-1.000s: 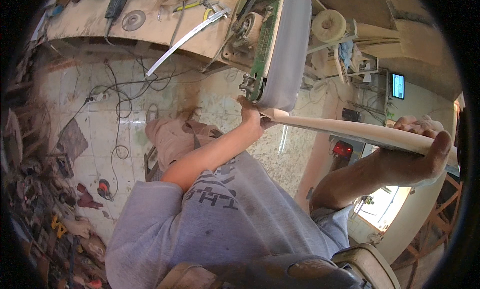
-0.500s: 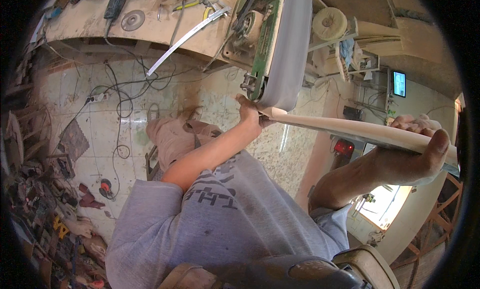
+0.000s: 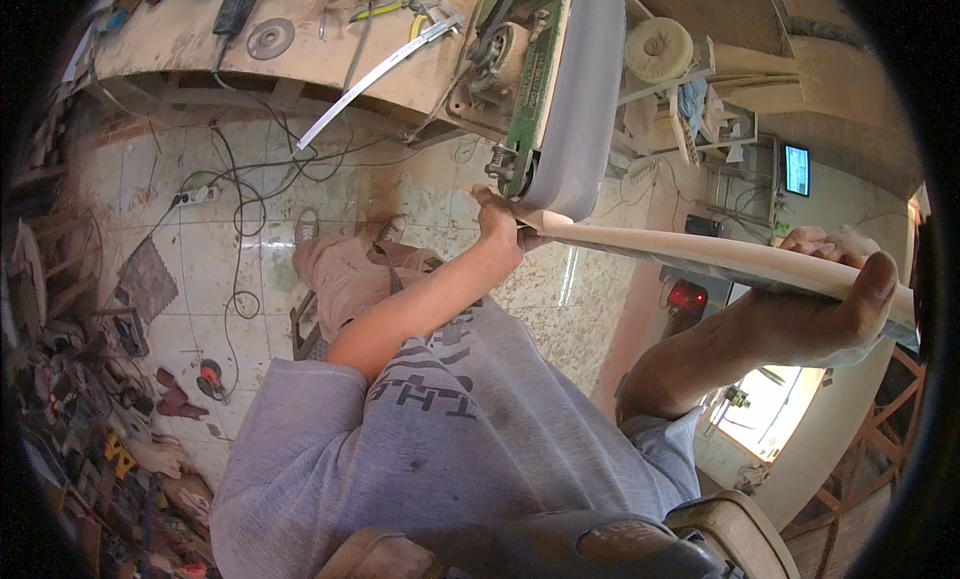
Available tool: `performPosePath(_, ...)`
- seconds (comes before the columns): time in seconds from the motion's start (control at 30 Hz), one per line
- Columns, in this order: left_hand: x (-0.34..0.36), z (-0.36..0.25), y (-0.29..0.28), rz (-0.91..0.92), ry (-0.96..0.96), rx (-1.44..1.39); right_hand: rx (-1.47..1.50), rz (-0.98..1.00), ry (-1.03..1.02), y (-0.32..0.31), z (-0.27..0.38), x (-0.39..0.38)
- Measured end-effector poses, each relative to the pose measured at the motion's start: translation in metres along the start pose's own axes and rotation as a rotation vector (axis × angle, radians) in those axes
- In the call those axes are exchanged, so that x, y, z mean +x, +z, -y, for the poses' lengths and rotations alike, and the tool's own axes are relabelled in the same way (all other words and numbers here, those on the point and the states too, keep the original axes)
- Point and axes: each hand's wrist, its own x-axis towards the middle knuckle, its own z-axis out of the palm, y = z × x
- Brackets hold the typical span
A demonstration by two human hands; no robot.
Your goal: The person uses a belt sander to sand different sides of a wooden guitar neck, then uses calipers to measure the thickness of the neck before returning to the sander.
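We have a long, pale wooden board in our two hands. It lies across the space in front of us, from the bottom of the belt sander out to the far right. Our left hand is closed around the board's left end, and some of its fingers are hidden. Our right hand holds the other end tight, with the thumb on the near side and the fingers bent over the far edge. The left end is right by the low, round end of the gray sanding belt, but we can't tell if they touch.

A pale round wheel sits to the right of the belt. On the workbench, left of the sander, we see calipers poking out past the edge, pliers with yellow handles, a flat gray disc and a power tool. Black cords curl over the dirty tile floor.
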Motion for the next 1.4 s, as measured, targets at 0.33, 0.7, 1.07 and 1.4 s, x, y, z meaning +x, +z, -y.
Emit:
performPosePath(0.33, 0.004, -0.003, -0.002, 0.029, -0.056, -0.071, 0.045, -0.004, -0.011, -0.002, 0.001, -0.006)
performPosePath(0.7, -0.002, -0.006, 0.003, -0.011, -0.068, -0.053, 0.02, 0.053, -0.047, -0.004, -0.005, -0.002)
performPosePath(1.07, -0.005, -0.006, 0.003, -0.038, -0.073, -0.054, 0.039, 0.085, -0.066, 0.0, -0.007, 0.006)
performPosePath(1.4, -0.004, -0.005, 0.003, -0.022, -0.016, 0.01, 0.057, 0.123, -0.085, 0.0, -0.006, 0.005)
